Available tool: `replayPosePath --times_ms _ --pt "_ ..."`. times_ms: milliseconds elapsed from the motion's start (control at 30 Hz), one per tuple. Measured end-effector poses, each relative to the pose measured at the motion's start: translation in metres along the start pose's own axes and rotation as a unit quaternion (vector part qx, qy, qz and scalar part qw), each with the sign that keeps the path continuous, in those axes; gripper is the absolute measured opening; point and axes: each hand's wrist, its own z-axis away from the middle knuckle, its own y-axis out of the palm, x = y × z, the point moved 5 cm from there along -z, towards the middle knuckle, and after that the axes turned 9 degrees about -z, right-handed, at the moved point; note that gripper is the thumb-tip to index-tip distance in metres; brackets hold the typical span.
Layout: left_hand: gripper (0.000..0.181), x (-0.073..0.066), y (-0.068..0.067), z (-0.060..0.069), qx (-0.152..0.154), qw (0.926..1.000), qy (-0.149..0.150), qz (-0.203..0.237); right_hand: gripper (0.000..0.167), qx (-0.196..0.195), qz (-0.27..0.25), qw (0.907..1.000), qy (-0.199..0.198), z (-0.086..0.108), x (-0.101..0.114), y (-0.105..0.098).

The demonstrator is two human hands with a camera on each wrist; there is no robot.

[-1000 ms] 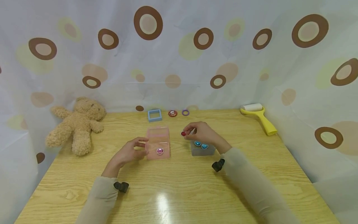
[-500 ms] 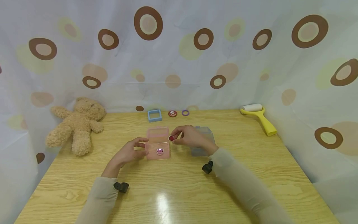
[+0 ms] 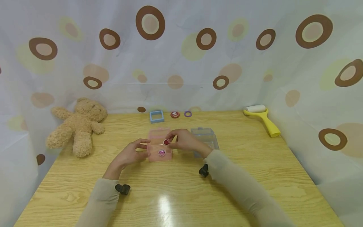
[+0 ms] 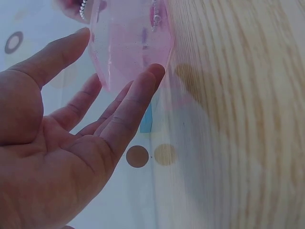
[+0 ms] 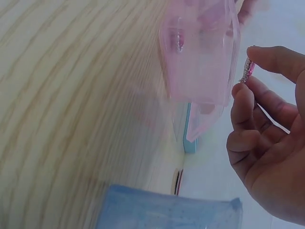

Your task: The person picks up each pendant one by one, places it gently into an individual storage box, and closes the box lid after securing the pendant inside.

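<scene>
My right hand (image 3: 184,140) pinches a red gem with a silvery rim (image 3: 166,142) between thumb and fingertips, over the open pink box (image 3: 167,156). In the right wrist view the gem (image 5: 247,69) is held edge-on beside the pink box (image 5: 200,71), above its opening. A pink-purple gem (image 3: 162,153) lies inside that box. My left hand (image 3: 131,154) rests against the box's left side with spread, relaxed fingers; the left wrist view shows the fingers of this hand (image 4: 76,129) at the pink wall (image 4: 128,47). An open grey-blue box (image 3: 206,136) stands to the right, partly behind my right forearm.
Along the back lie a blue square frame (image 3: 157,117), a red round piece (image 3: 175,114) and a purple ring (image 3: 188,113). A teddy bear (image 3: 80,126) sits at the back left. A yellow-handled roller (image 3: 266,121) lies at the back right of the wooden table (image 3: 158,192).
My right hand has carried the red gem left, from beside the grey-blue box to over the pink one, uncovering more of the grey-blue box. My left hand has stayed in place.
</scene>
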Motion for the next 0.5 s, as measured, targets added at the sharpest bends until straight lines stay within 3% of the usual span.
replayPosePath --times_ms 333,500 --pt "0.056 0.000 0.000 -0.002 0.004 1.0000 -0.001 -0.006 0.022 0.018 -0.014 0.9996 -0.017 -0.012 0.003 0.017" --pt "0.057 0.001 0.001 -0.001 0.006 0.9999 -0.009 -0.001 0.019 0.022 -0.038 0.9990 0.011 -0.014 -0.001 0.025"
